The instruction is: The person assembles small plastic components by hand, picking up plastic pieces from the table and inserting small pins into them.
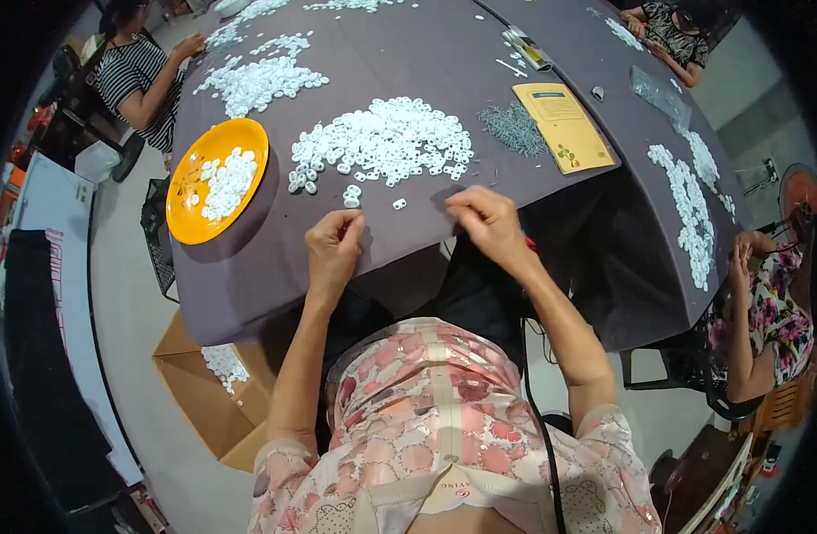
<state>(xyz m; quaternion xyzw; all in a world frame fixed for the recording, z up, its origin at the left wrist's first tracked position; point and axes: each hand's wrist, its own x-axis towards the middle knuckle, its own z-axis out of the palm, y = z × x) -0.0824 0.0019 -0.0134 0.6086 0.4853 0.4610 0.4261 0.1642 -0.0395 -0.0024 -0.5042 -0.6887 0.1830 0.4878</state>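
Observation:
My left hand (pixel 334 249) is at the table's front edge, its fingers curled into a pinch. Just beyond its fingertips lie a couple of small white plastic pieces (pixel 352 198). My right hand (pixel 490 227) is to the right, thumb and fingers pressed together over the edge. Whatever either pinch holds is too small or hidden to make out. Between the hands and slightly farther off lies a single white two-holed piece (pixel 399 205). Behind it spreads a big heap of the same white pieces (pixel 390 138). A pile of small grey screw-like parts (pixel 513 129) sits at the right.
A yellow plate (pixel 181 218) of white pieces stands at the left table edge. A yellow booklet (pixel 564 125) lies beyond the grey parts. An open cardboard box (pixel 190 392) is on the floor at left. Co-workers sit around the grey-covered table (pixel 569 44) with more white heaps.

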